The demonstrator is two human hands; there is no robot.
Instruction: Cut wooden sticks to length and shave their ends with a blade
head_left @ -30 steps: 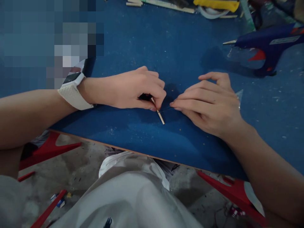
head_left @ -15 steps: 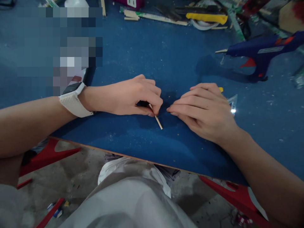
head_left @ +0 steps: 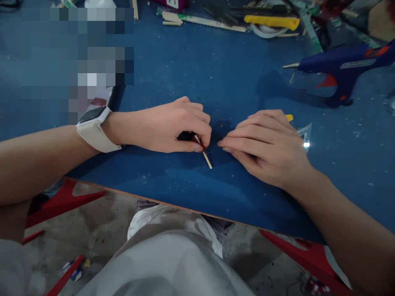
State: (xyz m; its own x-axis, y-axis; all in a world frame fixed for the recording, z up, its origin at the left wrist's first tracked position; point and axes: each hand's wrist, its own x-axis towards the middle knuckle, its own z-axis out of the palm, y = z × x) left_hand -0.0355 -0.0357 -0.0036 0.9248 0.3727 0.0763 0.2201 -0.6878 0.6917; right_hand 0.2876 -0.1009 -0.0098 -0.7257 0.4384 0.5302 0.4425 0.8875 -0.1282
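Note:
Pinched between the thumb and index finger of my left hand (head_left: 185,125) is a short, thin wooden stick (head_left: 208,160), its lower end slanting down to the right over the blue table. A very fine strand seems to show beside the stick. My right hand (head_left: 265,144) is closed a little to the right, with thumb and fingertips pressed together; whatever it may hold is too small or hidden. Behind that hand a bit of something yellow (head_left: 289,117) peeks out, and a clear triangular ruler (head_left: 305,135) lies partly covered by it.
A blue glue gun (head_left: 345,68) lies at the right, its nozzle pointing left. Along the back are a yellow-handled tool (head_left: 271,21), a roll of tape (head_left: 268,31) and wooden strips (head_left: 212,24). At the left rests a phone-like object (head_left: 103,98), partly blurred out.
Both hands keep almost the same pose. Things on the right side of the picture, my right hand among them, appear shifted slightly rightward.

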